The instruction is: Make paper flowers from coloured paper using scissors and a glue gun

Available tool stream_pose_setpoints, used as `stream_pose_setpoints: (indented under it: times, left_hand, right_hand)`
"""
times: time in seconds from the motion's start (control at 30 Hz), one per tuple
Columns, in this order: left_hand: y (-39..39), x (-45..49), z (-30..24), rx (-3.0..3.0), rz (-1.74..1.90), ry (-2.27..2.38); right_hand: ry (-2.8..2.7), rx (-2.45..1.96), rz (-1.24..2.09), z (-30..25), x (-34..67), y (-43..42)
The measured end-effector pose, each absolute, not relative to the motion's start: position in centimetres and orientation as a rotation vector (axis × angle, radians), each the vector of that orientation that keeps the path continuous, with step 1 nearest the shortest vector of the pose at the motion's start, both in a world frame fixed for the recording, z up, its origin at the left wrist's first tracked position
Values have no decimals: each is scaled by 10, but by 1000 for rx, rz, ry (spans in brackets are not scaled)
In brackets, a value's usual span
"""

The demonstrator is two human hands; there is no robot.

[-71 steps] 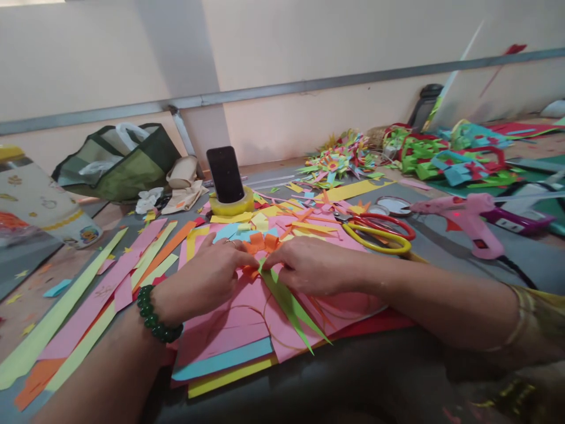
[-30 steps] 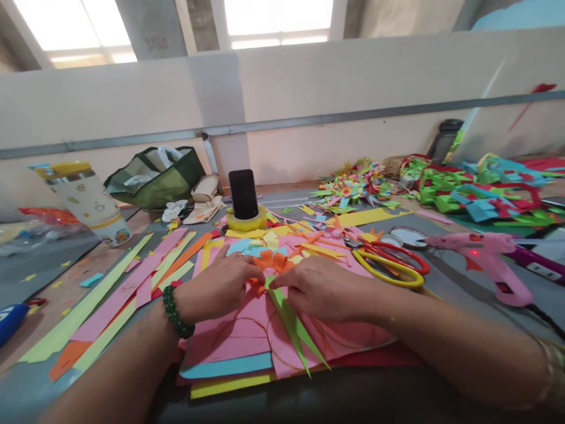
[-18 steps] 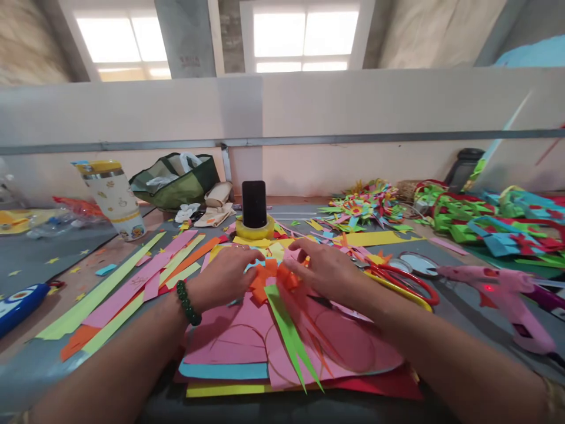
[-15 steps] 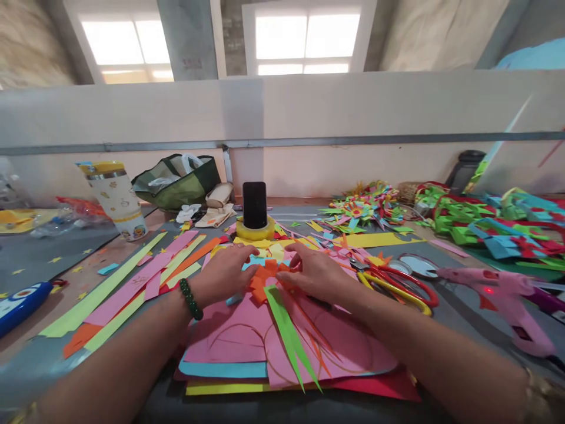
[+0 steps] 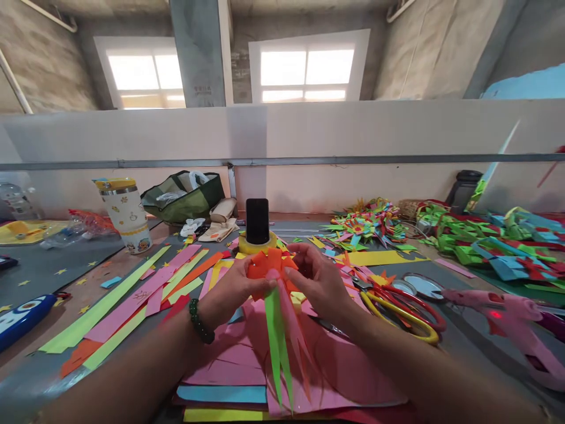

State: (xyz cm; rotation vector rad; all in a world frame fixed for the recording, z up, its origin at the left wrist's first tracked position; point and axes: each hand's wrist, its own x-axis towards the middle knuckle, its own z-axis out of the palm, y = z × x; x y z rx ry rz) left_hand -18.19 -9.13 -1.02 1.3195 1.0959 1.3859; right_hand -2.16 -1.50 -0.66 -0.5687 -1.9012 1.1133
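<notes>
Between my two hands is an orange paper flower (image 5: 274,259) with a pink round centre and long green and pink pointed paper tails hanging below it. My left hand (image 5: 233,288), with a dark green bead bracelet on the wrist, pinches its left side, the thumb near the pink centre. My right hand (image 5: 321,281) grips the right side with thumb and fingers. Some of the fingertips are hidden behind the petals. Beneath lie stacked sheets of pink paper (image 5: 348,374) with curved outlines drawn on them, over blue and yellow sheets.
On the right are yellow- and red-handled scissors (image 5: 404,318) and a pink glue gun (image 5: 507,315) with a red light. A phone (image 5: 257,221) stands in a yellow tape roll (image 5: 251,247). Paper strips (image 5: 132,294), a tumbler (image 5: 126,215) and a green bag (image 5: 185,197) are left; paper flowers (image 5: 364,221) are behind.
Both hands have raised the orange flower from the paper pile and tilted it toward me, showing its pink centre. The tails now hang down more steeply. The camera view has tipped upward.
</notes>
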Motion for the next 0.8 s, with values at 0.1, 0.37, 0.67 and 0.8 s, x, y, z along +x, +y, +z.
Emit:
stream_pose_setpoints:
  times: [0.1,0.37,0.67,0.8]
  left_hand:
    - [-91,-181,-12,1284,1445,1129]
    - [-94,-176,-7,1243,1491,1166]
    - [-92,-186,-3,1089,1616,1052]
    - [-86,-213,10,767,1864,1038]
  right_hand:
    - [-1928,-591,1268,-4,-20,-15]
    - [-1989,-546,1315,-5,-22,-15]
    - [-2255,-456,1759,9,-6,-9]
    - [-2344,-427,1523,29,8,-1]
